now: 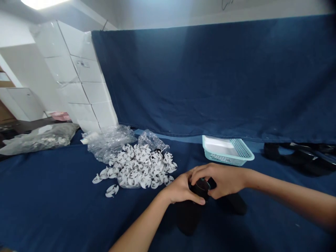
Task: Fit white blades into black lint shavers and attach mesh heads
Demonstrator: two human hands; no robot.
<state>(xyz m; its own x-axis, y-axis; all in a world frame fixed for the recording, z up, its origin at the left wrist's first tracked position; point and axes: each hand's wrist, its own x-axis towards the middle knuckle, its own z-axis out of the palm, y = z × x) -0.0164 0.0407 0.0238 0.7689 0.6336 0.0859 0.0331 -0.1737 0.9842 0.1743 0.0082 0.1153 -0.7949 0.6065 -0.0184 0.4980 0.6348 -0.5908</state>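
With my left hand [181, 190] gripping a black round part [201, 187] on the blue cloth [52, 203] and my right hand [223, 180] closed over its top, I'm seemingly mid-fitting, needing steady alignment next.

This looks like a small assembly or packing workshop. A desk [52, 196] draped in blue cloth carries a heap of small white plastic parts [139, 166] spilling from clear bags [110, 141], a pale green basket [227, 150], and white cartons [78, 77] stacked behind.
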